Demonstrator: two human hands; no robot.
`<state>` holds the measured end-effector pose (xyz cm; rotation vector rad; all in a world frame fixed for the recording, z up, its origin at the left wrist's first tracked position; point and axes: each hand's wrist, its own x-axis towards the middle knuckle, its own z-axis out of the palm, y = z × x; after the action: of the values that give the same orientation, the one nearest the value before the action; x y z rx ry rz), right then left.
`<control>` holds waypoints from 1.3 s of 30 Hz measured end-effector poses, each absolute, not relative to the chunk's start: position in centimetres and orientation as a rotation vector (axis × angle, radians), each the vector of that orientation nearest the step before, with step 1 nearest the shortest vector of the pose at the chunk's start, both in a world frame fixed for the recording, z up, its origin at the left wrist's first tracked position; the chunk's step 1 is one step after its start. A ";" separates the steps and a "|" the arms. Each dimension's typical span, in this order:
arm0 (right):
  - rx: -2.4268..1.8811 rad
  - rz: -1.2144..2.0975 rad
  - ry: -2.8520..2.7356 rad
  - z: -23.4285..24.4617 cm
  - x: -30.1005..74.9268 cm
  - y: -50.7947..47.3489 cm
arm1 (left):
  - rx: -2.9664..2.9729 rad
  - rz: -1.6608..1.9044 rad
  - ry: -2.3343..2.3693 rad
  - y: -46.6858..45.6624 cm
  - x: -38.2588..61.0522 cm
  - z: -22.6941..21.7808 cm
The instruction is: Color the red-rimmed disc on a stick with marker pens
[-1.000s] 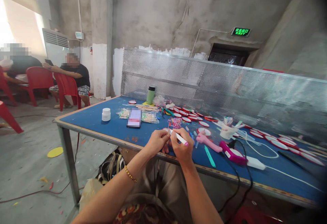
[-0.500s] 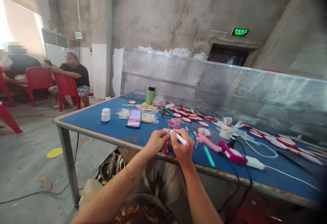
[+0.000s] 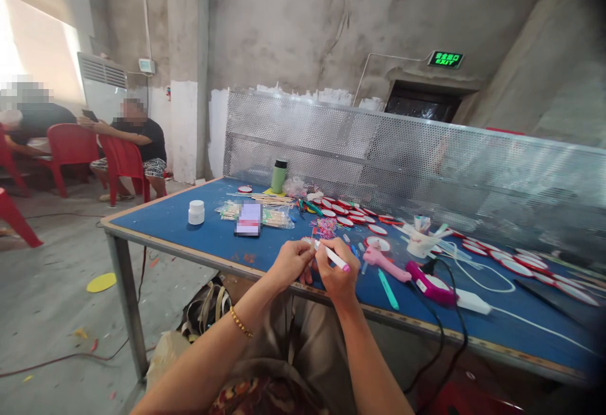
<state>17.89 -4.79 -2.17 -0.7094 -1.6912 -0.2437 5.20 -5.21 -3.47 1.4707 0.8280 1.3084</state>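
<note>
My right hand (image 3: 337,276) is closed on a white marker with a pink end (image 3: 335,257), its tip pointing left. My left hand (image 3: 290,263) is pinched shut right against that tip, holding a small piece I cannot make out. Both hands hover over the near edge of the blue table (image 3: 189,232). Just beyond them lie a pile of small coloured bits (image 3: 326,227), a red-rimmed white disc (image 3: 377,243) and a pink tool (image 3: 386,263).
Several red-rimmed discs (image 3: 345,211) spread across the table toward the right. A magenta glue gun (image 3: 430,283) with black cord, a white cup (image 3: 419,244), a phone (image 3: 249,219), wooden sticks (image 3: 272,200), a white jar (image 3: 196,212) and green bottle (image 3: 279,176) stand about. People sit on red chairs (image 3: 120,159) at left.
</note>
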 end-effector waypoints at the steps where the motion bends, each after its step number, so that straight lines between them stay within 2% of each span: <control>1: -0.709 -0.241 -1.707 -2.2 17.9 -4.8 | 1.472 1.309 0.829 -5.2 5.2 -3.5; 39: -0.718 -0.187 -1.727 -2.3 17.9 -5.0 | 1.487 1.322 0.823 -4.9 5.1 -3.8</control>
<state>17.87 -4.98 -2.26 -0.7179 -1.7272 -0.1866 5.13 -4.88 -3.83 1.4874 0.8233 1.3221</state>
